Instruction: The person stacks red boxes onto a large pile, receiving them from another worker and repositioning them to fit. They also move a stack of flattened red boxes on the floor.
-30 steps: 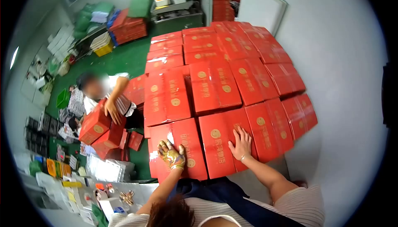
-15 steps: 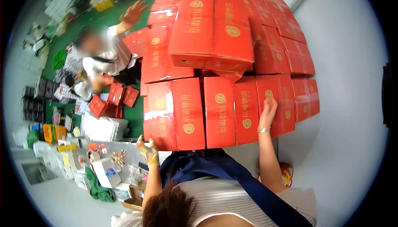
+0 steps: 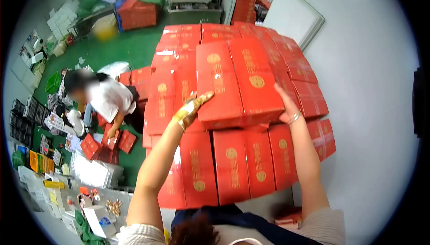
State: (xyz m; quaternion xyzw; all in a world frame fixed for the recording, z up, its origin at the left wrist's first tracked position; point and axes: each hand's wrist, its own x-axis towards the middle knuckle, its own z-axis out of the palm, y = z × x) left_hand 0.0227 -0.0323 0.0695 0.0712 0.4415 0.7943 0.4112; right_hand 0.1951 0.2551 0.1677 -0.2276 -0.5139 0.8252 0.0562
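A large red box (image 3: 228, 84) with gold print lies on top of a stack of taped red boxes (image 3: 186, 169). At the left side of that top box is my left hand (image 3: 192, 109) in a yellowish glove, its fingers spread against the box's edge. My bare right hand (image 3: 288, 106), with a bracelet at the wrist, presses on the right side, fingers stretched out. The top box sits a little tilted over the row in front of me.
At the left, a co-worker in a white shirt (image 3: 109, 95) bends over small red boxes (image 3: 127, 141). Another person (image 3: 74, 119) is low beside them. A cluttered table (image 3: 123, 196) stands front left, a white panel (image 3: 293, 14) behind right.
Both my hands have moved up from the front row of boxes to the sides of the top box. The co-worker has lowered a raised hand and bent down. The view has shifted.
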